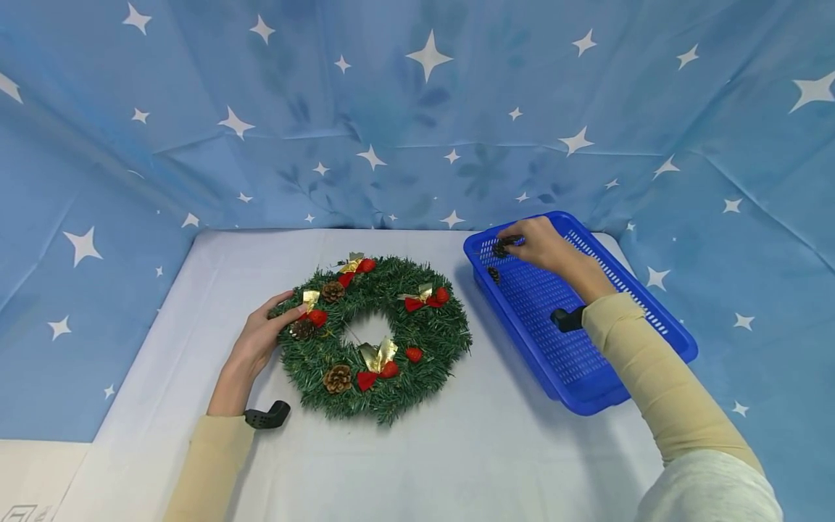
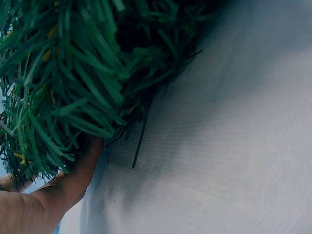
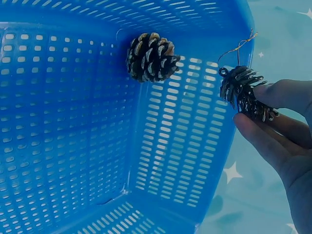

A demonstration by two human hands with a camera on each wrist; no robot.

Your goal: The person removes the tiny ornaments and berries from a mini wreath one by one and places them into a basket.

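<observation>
A green wreath [image 1: 427, 330] with red berries, gold and red bows and pine cones lies on the white table. My left hand [image 1: 254, 339] grips its left edge, the thumb on top near a bow and the fingers tucked under the greenery [image 2: 63, 87], partly hidden. Over the far left end of a blue basket [image 1: 681, 351], my right hand [image 1: 541, 246] pinches a dark pine cone [image 3: 243, 92] between thumb and fingers. A thin gold loop of string [image 3: 238, 47] sticks out from that cone's end. A second pine cone [image 3: 152, 57] rests inside the basket.
The perforated basket stands right of the wreath, set at an angle. Blue cloth [image 1: 391, 109] with white stars hangs behind and at both sides. Bare white tabletop [image 1: 417, 471] shows in front of the wreath.
</observation>
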